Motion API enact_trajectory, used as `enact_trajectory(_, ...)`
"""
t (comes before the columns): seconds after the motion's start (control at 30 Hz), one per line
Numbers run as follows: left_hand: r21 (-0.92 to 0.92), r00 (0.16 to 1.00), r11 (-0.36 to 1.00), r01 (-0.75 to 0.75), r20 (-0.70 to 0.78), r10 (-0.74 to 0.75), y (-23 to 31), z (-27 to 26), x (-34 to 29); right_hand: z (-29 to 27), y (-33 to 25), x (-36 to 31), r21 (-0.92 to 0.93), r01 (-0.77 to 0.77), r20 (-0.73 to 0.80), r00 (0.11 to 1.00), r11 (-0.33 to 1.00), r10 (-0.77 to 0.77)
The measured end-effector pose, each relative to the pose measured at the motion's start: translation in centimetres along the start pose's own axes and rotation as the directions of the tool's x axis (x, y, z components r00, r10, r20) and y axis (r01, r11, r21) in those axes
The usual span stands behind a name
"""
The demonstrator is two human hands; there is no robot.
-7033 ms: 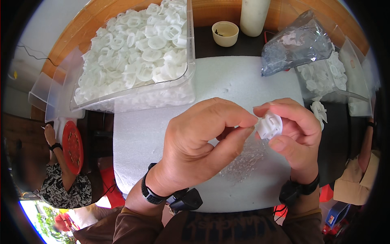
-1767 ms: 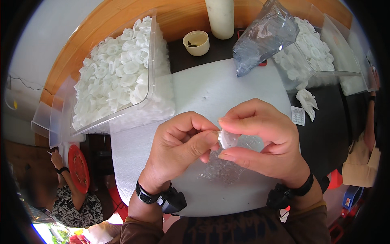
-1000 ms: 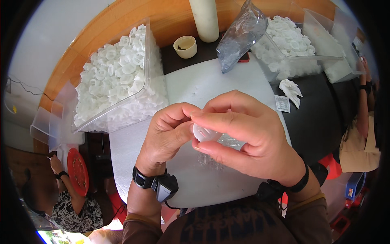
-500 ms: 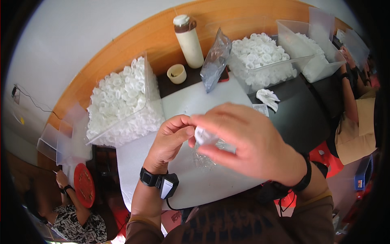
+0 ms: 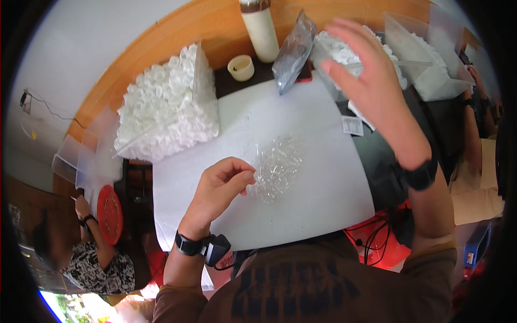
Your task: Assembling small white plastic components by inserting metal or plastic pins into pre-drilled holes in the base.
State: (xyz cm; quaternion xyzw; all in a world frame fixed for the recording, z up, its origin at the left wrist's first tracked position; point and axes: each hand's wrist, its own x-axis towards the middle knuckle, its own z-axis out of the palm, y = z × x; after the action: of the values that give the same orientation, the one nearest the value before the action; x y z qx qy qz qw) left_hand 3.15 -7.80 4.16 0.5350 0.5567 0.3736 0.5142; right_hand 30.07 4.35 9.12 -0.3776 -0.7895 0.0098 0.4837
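Note:
My left hand point(image 5: 223, 185) is over the white-covered table point(image 5: 323, 177), thumb and fingertips pinched together. Whatever lies between those fingertips is too small or hidden to make out. Just right of them is a loose pile of small clear plastic pieces point(image 5: 277, 169). My right hand point(image 5: 374, 91), somewhat blurred, is raised at the far right with its thumb apart from the fingers and nothing visible in it. It is in front of a clear bin point(image 5: 336, 89) of white ring-shaped plastic parts point(image 5: 336, 48), hiding part of it.
A heaped clear bin of white rings point(image 5: 167, 102) stands at far left. Behind the table are a cup point(image 5: 240, 68), a bottle point(image 5: 261, 32) and a grey plastic bag point(image 5: 294, 54). Another bin point(image 5: 433, 81) is far right. Other people sit left, beside a red tray point(image 5: 110, 215), and right.
My right hand has left the middle, moving far and right to the bin. The white piece between my hands is no longer visible there. My left hand stays pinched, and the view has shifted.

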Motion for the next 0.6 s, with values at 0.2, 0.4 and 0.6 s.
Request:
enact_trajectory(0.2,0.087,0.922,0.993,0.076,-0.384,-0.037,-6.4,-1.3,-5.4,3.3,-3.4,-8.4,0.192,-0.171,0.628,0.778,0.966,0.012)
enact_trajectory(0.4,0.291,0.886,0.956,0.042,-0.452,0.099,-7.2,-1.2,-5.6,7.8,-2.8,-9.9,0.1,0.035,0.664,0.742,0.994,-0.093)
enact_trajectory(0.6,0.152,0.887,0.987,0.046,-0.461,0.029,-7.2,-1.9,-5.5,8.8,-3.7,-9.0,0.218,-0.001,0.704,0.692,0.976,-0.157)
